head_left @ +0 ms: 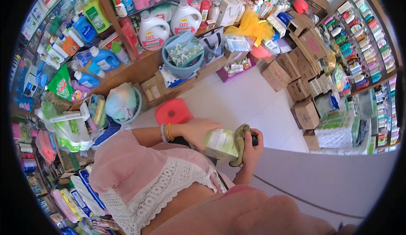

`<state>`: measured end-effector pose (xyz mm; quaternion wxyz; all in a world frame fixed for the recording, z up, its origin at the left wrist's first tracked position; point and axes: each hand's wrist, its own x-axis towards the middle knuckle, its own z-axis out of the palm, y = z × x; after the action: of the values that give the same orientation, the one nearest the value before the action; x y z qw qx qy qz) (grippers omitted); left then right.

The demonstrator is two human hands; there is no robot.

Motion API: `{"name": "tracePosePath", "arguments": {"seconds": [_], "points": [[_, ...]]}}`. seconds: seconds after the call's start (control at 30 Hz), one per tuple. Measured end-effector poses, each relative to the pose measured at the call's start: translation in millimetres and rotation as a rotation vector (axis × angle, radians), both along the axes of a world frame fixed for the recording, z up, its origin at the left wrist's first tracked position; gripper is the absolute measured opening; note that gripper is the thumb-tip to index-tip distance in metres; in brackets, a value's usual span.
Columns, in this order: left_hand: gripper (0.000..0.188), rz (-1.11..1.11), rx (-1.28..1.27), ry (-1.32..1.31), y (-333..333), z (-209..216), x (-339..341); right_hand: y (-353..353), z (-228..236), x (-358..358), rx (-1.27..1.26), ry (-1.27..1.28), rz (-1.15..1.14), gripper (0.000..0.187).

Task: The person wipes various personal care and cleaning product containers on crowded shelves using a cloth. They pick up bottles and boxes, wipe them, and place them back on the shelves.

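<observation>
On my feed the pale floor spreads widest, and the red stool on it is the landmark I steer by. To the right of the stool and nearer the wearer, in the air before the pink shirt, both hands are closed around the goods.

The largest piece there is a green-and-white container. I'd judge it light to middling in weight, with smooth walls that could slip under dry fingers; whether they are stiff or would give, I can't tell. I would grip it across the broad body on its stool side. Next in size comes an olive cloth, limp and folded against the container's far end: soft, nothing to break, best pinched in a bunch. Smallest is a dark knob, showing just beyond the cloth; I can't say what it belongs to.

As for pose, the left forearm runs in below the stool, wrist about level, and the left hand wraps the container's near end, its fingertips mostly hidden from me. The right hand rises from below, farther from the stool, wrist upright, fingers curled narrowly around the cloth and up by the knob.
</observation>
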<state>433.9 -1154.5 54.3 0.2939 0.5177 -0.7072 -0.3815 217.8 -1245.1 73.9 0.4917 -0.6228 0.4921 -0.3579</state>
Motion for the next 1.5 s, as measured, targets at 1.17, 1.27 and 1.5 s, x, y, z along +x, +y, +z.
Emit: {"name": "tracePosePath", "arguments": {"seconds": [1.17,1.27,1.5], "points": [[0.106,0.79,-0.471,0.801,-636,3,182,-660,-44,241,1.215,-0.831,0.577,0.073],[0.104,0.796,-0.41,1.264,-638,23,174,-728,-68,250,1.299,-0.741,0.85,0.074],[0.084,0.692,-0.297,1.543,-655,-13,166,-750,-48,301,1.037,-0.565,0.886,0.075]]}}
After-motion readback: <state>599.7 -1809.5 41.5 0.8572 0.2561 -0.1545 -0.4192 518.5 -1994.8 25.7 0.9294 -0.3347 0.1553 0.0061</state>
